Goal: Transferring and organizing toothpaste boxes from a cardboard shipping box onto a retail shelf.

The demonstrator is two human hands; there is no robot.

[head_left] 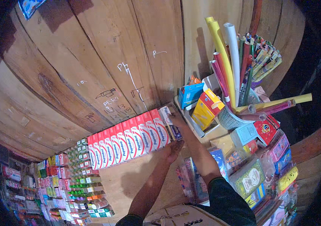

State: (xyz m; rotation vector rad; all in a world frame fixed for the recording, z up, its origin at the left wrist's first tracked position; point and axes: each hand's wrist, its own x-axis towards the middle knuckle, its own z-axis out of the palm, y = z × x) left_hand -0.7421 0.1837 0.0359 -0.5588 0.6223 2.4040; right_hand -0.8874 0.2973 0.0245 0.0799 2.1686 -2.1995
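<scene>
A long row of red and white toothpaste boxes (130, 137) stands side by side on a wooden shelf (130, 180) against the plank wall. At the row's right end, small dark blue and purple boxes (175, 132) sit between my two hands. My right hand (174, 119) reaches to the far end of them, beside the last toothpaste box, fingers curled and partly hidden. Around their near end my left hand (174, 149) is bent, its fingers closed in and its fingertips hard to make out.
Right of my hands stand a carton (202, 130) with blue and yellow packs and a pale basket (230, 118) of rolled paper. Stacked notebooks and packets (247, 177) lie nearer. Several small bottles and boxes (81, 180) line the shelf's left.
</scene>
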